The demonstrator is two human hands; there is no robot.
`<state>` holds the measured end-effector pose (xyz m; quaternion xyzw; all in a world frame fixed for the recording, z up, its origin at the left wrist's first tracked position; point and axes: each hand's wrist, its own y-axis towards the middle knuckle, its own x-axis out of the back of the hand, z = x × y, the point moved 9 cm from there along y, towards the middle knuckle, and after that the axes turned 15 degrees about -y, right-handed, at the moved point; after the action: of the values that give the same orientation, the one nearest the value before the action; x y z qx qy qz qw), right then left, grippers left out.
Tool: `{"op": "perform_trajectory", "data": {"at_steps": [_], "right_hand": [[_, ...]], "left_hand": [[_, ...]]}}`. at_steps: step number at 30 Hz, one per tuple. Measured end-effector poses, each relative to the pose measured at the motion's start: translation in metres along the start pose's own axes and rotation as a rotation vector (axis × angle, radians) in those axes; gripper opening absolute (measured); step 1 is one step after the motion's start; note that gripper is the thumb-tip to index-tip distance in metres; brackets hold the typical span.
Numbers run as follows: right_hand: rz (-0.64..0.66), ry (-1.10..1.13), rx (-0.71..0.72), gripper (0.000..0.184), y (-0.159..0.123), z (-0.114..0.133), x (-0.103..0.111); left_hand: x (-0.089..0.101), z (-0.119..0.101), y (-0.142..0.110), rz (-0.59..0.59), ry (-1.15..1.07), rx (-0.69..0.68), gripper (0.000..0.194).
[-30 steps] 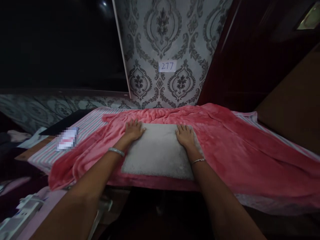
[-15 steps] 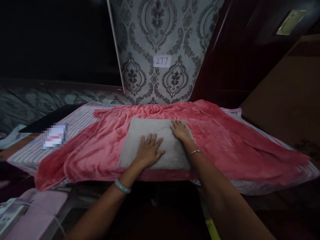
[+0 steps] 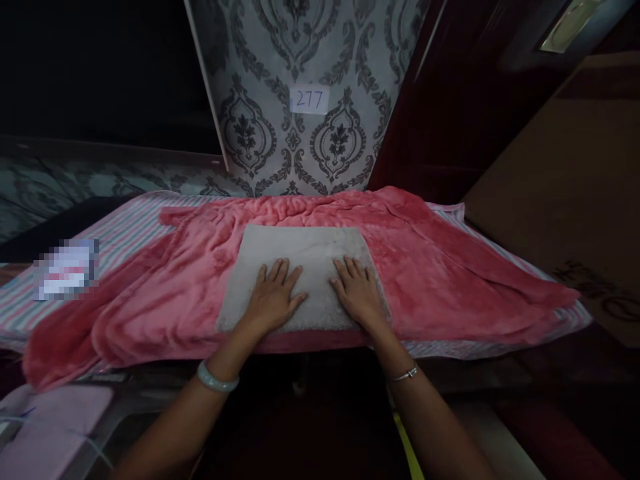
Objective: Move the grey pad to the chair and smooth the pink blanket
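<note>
Neither grip closes: left hand (image 3: 273,298) and right hand (image 3: 356,293) lie flat, fingers spread, on the grey towel (image 3: 303,250).

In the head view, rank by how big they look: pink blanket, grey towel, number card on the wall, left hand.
1. Pink blanket, by far the largest.
2. Grey towel.
3. Left hand, lying flat on the towel.
4. Number card, though it sits farther from the camera, so its true size against the hand is unsure.
</note>
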<state>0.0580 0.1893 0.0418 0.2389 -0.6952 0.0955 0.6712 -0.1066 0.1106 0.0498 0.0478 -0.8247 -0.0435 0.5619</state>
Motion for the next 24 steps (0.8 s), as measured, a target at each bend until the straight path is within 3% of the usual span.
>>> {"op": "perform_trajectory", "data": {"at_steps": [7, 11, 14, 16, 18, 20, 22, 24], "right_hand": [[-0.03, 0.028, -0.002, 0.054, -0.002, 0.0, 0.002], [-0.054, 0.063, 0.005, 0.053, -0.003, 0.0, 0.006], [-0.117, 0.133, -0.003, 0.053, -0.012, -0.002, 0.019], [-0.215, 0.173, -0.012, 0.052, -0.022, -0.004, 0.032], [-0.279, 0.183, -0.023, 0.05, -0.032, -0.007, 0.039], [-0.264, 0.162, -0.047, 0.049, -0.039, -0.012, 0.034], [-0.204, 0.114, -0.063, 0.048, -0.042, -0.014, 0.022], [-0.155, 0.06, -0.068, 0.05, -0.044, -0.016, 0.011]], "left_hand": [[0.028, 0.074, -0.048, -0.044, 0.022, 0.226, 0.062], [0.045, 0.083, -0.063, -0.106, 0.071, 0.249, 0.056], [0.056, 0.057, -0.06, -0.177, 0.129, 0.219, 0.053], [0.052, 0.019, -0.051, -0.198, 0.113, 0.106, 0.053], [0.035, -0.027, -0.039, -0.173, 0.072, -0.071, 0.055], [0.012, -0.065, -0.028, -0.136, 0.049, -0.209, 0.056], [-0.012, -0.086, -0.018, -0.111, 0.053, -0.268, 0.056], [-0.032, -0.091, -0.011, -0.096, 0.075, -0.279, 0.056]]}}
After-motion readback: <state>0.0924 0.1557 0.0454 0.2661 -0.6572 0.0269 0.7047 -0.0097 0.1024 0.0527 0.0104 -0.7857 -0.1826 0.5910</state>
